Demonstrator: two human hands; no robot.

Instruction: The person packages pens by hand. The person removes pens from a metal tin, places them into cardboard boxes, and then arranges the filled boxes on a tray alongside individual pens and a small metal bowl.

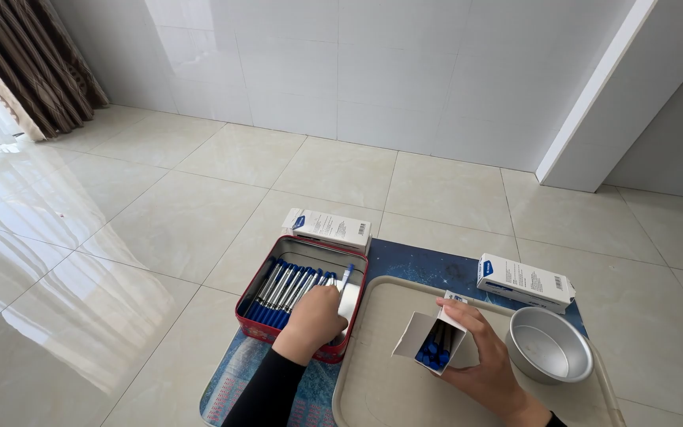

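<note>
A red metal tin (253, 319) holds a row of several blue-capped pens (282, 289). My left hand (315, 319) reaches into the tin's right side, its fingers closed on one pen (345, 277) that sticks up above the others. My right hand (480, 348) holds a small open white carton (421, 331) tilted toward me over a beige tray (381, 379). Several blue-capped pens (435, 351) stand inside the carton.
A round metal bowl (549, 345) sits on the tray's right side. Two closed white-and-blue pen boxes lie nearby, one behind the tin (327, 227) and one behind the bowl (525, 281). A dark blue mat (424, 265) lies under everything on a glossy tiled floor.
</note>
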